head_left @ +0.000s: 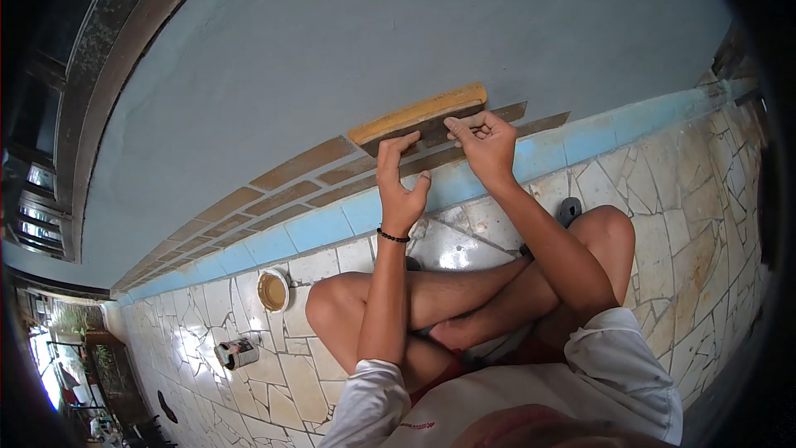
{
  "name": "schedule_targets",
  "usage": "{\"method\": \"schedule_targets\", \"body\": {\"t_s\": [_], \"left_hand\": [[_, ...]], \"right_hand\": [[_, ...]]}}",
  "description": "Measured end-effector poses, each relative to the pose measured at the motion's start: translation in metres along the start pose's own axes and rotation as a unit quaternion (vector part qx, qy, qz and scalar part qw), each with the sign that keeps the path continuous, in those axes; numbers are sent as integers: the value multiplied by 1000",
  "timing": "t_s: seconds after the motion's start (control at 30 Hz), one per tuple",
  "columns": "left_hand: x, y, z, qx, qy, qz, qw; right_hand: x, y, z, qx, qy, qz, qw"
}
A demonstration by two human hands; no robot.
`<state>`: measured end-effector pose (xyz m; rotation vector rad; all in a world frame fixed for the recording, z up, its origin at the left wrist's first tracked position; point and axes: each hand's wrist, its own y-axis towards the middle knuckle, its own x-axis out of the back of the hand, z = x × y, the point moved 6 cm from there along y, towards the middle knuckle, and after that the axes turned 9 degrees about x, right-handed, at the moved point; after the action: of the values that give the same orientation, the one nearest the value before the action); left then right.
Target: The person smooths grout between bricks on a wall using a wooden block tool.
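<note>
A long yellow-orange strip point(417, 114) with a dark brown lower edge lies against the grey wall, above rows of brown painted brick shapes point(298, 162). My left hand point(401, 191), a dark bead bracelet at its wrist, has its thumb spread from the fingers. Its fingertips rest at the strip's lower left edge. Toward the strip's right end, my right hand point(487, 148) is closed in a pinch, thumb against index finger, at the lower edge. What lies between those fingertips is too small to make out.
A light blue tile band point(315, 228) runs along the wall's foot. On the cracked-stone floor point(298, 382) stand a white tub of brown paint point(274, 291) and a small tin point(238, 354). My crossed legs point(464, 299) are close to the wall. A dark-framed window point(62, 116) is at left.
</note>
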<state>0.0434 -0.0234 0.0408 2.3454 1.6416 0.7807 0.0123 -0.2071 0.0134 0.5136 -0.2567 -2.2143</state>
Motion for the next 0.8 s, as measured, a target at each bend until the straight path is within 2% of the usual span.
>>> {"method": "schedule_targets", "body": {"t_s": [0.17,0.27,0.8], "left_hand": [[1,0,-2,3,-34,4,999],[1,-1,2,-10,-19,12,1000],[2,-1,0,-2,-25,8,1000]], "right_hand": [[-2,0,2,-9,4,-6,1000],[0,0,-7,16,2,-1,1000],[-2,-1,-4,-1,1,-2,1000]]}}
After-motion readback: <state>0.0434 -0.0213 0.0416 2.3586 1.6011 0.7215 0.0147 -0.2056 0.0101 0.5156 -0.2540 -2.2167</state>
